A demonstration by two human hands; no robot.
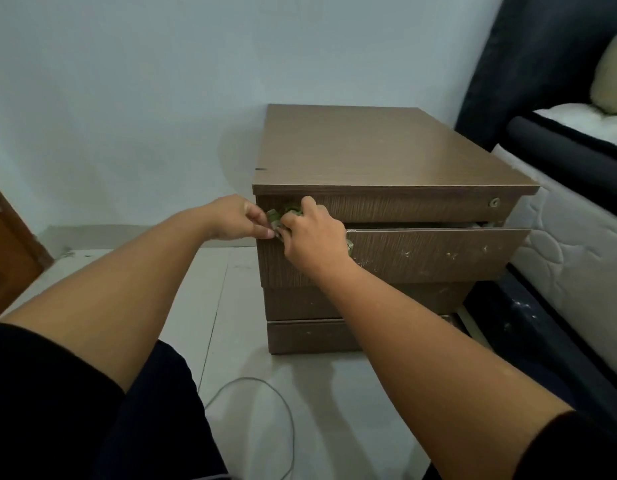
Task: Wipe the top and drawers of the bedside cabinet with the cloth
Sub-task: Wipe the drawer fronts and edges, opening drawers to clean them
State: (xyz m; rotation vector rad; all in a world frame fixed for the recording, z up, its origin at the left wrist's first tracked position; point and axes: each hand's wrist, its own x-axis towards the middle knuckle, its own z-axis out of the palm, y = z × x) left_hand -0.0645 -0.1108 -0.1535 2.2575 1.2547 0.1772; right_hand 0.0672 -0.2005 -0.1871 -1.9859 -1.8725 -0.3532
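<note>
Cloth point(282, 216): small, greenish, bunched at the upper left corner of the bedside cabinet point(386, 157), against the top drawer front. Soft and light by the look of it, best gathered into a pad, not held by an edge. Left hand point(236, 218) pinching one end, grip closed on fabric; right hand point(312, 233) curled shut around the rest. Middle drawer point(435, 252) pulled out at a slant, speckled with pale marks. Bed point(573, 237) tight against the right side, crowding that flank. Cable point(265, 403) looped on the floor in front, well apart from the hands.
</note>
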